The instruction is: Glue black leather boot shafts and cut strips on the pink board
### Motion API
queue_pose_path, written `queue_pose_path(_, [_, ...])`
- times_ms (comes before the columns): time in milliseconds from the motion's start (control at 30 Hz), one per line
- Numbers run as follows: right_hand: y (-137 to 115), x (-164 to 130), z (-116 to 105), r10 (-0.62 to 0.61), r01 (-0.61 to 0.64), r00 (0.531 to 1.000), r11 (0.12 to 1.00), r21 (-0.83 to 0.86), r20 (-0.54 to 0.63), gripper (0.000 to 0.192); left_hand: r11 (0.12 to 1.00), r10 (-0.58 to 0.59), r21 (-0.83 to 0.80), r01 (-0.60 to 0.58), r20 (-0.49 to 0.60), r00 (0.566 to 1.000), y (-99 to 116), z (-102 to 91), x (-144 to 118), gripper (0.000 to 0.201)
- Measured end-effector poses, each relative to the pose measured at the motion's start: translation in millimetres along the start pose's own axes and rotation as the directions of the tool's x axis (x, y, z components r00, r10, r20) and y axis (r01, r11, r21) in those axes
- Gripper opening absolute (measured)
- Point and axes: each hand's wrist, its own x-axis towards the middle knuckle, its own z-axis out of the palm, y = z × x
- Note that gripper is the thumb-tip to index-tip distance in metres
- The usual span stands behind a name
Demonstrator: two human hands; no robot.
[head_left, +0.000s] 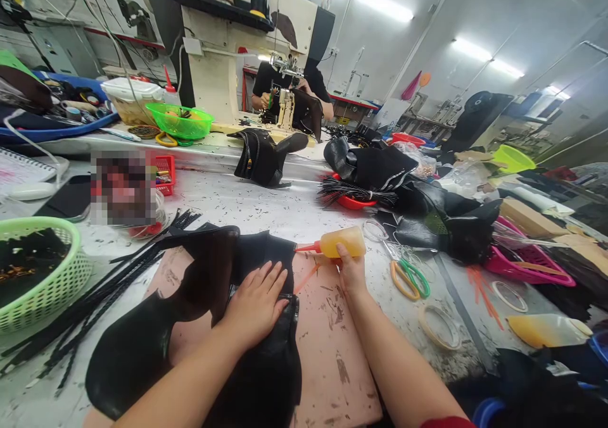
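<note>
At nine o'clock from my hands, a green basket sits on the tabletop, holding dark pieces. Just beside it, a bundle of black strips fans out from ten o'clock down toward eight o'clock, touching the edge of the pink work board.

My left hand lies flat with the fingers spread and slightly apart, palm pressed down on the black leather piece. It grips nothing; it only bears on the leather. That leather spreads over the left half of the board, one lobe running out toward eight o'clock and another folded up toward eleven o'clock.

My right hand sits at one o'clock from the left one, curled closed around the bottom of an orange glue bottle. The bottle lies nearly level, its red nozzle pointing toward nine o'clock, the tip just beside the upper edge of the leather. I cannot tell whether the tip touches it.

At three o'clock from the bottle lie scissors with green and yellow handles. Farther toward two o'clock is a heap of black leather parts, and a pink tray just beside it.

At twelve o'clock, well apart, stands a sewing machine, with another person behind it.
</note>
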Motion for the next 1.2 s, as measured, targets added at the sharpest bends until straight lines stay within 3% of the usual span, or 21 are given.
queue_pose_path(533, [-2, -12, -8, 0.027, -0.024, 0.996, 0.999, -0.034, 0.082, 0.044, 1.000, 0.003, 0.017, -0.002, -0.014, 1.000, 1, 1.3, -1, 0.049])
queue_pose_path(1200, [-9, -44, -27, 0.059, -0.056, 0.996, 0.998, -0.038, 0.071, 0.040, 0.999, 0.015, -0.047, -0.015, -0.004, 1.000, 1, 1.1, 0, 0.056])
